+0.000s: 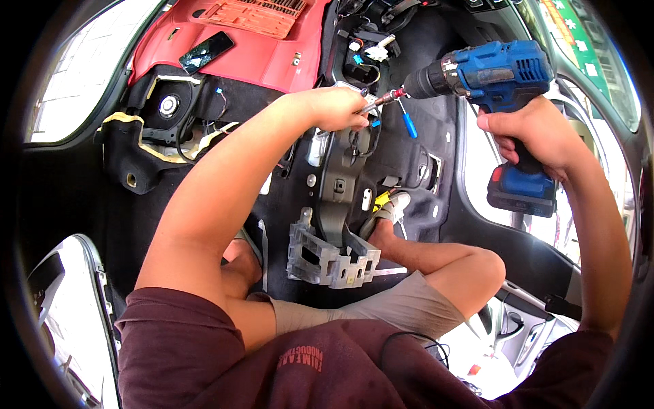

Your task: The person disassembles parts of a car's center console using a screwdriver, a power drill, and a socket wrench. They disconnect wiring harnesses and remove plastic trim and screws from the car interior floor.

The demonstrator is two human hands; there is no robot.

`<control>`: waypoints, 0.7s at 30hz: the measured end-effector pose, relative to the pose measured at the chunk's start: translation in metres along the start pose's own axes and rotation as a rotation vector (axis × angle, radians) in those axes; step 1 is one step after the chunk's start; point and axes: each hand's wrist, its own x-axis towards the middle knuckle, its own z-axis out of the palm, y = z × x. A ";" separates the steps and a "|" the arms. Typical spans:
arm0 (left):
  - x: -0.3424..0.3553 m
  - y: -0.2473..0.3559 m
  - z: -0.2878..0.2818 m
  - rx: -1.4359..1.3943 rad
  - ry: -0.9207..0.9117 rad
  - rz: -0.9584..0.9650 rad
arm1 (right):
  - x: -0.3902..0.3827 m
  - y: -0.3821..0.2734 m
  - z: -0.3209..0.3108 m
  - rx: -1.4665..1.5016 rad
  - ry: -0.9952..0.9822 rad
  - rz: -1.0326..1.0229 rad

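My right hand is wrapped round the grip of a blue cordless drill, held level at the upper right with its chuck to the left. A long metal driver bit with a red collar sticks out of the chuck. My left hand has its fingers closed around the bit's far end, over the centre console. The bit's tip is hidden by these fingers. Just below the bit, a screwdriver with a blue handle shows against the dark floor.
Loose wires and connectors lie ahead on the console. A phone and an orange tool case rest on a red panel. A grey plastic bracket sits between my legs. At left, torn-edged black trim surrounds a round fitting.
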 end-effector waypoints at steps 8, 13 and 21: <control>0.000 0.005 -0.005 -0.050 -0.056 -0.027 | -0.001 -0.005 0.000 0.048 -0.023 0.025; 0.005 0.026 -0.012 -0.450 0.166 0.166 | 0.005 0.007 -0.005 0.048 -0.034 0.026; 0.005 0.097 -0.016 -0.564 0.606 0.187 | 0.000 0.008 -0.005 0.134 -0.036 0.034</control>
